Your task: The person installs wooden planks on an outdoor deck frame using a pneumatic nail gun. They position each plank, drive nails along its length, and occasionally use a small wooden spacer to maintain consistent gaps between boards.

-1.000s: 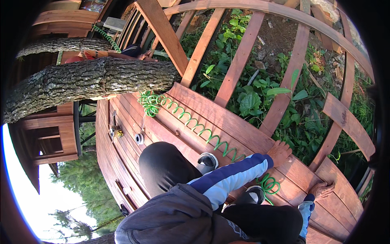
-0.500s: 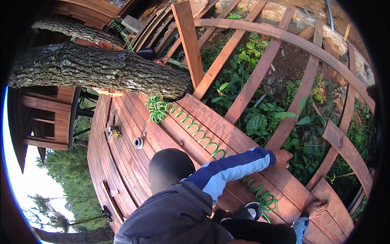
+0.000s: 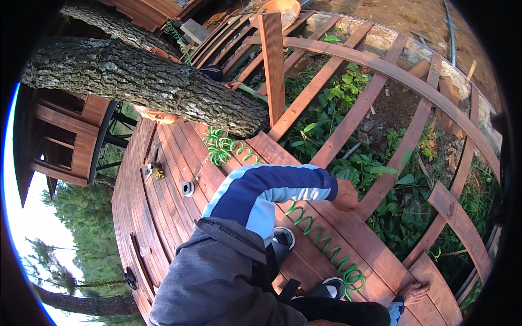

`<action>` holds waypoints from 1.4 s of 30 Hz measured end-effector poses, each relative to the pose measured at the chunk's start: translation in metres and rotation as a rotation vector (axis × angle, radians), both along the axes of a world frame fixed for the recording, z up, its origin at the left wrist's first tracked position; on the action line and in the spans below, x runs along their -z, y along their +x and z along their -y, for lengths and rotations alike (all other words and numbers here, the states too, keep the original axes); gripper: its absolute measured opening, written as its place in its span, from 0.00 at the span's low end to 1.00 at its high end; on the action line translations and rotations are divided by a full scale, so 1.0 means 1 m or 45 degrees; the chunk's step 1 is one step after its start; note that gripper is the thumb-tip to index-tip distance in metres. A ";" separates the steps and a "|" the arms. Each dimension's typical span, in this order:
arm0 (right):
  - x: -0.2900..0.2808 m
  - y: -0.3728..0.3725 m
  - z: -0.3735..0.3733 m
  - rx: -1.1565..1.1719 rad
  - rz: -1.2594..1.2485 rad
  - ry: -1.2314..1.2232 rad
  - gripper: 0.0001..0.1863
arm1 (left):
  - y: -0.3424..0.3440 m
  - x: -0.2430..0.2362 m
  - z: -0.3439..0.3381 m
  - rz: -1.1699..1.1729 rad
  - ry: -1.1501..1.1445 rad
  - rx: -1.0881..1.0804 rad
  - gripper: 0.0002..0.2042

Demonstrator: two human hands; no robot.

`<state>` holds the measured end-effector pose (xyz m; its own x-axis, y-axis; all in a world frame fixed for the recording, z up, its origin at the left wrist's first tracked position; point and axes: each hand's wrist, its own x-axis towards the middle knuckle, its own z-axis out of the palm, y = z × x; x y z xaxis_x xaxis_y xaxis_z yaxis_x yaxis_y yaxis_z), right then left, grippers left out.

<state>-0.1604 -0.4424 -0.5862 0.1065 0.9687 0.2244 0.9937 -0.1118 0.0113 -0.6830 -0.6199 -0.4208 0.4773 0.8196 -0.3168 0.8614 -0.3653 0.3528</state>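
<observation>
Green coiled hose lies stretched along the deck boards; left hand clenched, contents unclear.

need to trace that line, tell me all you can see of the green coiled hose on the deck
The green coiled plastic hose lies stretched along the reddish wooden deck boards. One end bunches in loose loops near the rough-barked tree trunk; it passes under the blue-sleeved arm and ends in tight coils beside the dark shoe. Neither hand visibly holds it.
</observation>
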 end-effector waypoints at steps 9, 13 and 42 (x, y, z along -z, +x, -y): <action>-0.014 -0.007 0.007 -0.197 -0.141 0.147 0.25 | -0.065 -0.001 0.106 -0.305 -0.385 -0.441 0.28; -0.028 -0.017 0.013 -0.149 -0.230 0.071 0.26 | -0.085 0.019 0.132 -0.644 -0.562 -0.575 0.44; -0.053 -0.041 0.017 -0.028 -0.354 0.048 0.27 | -0.068 0.047 0.132 -0.688 -0.404 -0.573 0.47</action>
<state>-0.2018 -0.4594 -0.5328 0.1481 0.9629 0.2255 0.9601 -0.0853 -0.2663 -0.7508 -0.7521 -0.4680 -0.1685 0.7289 -0.6635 0.9855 0.1094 -0.1301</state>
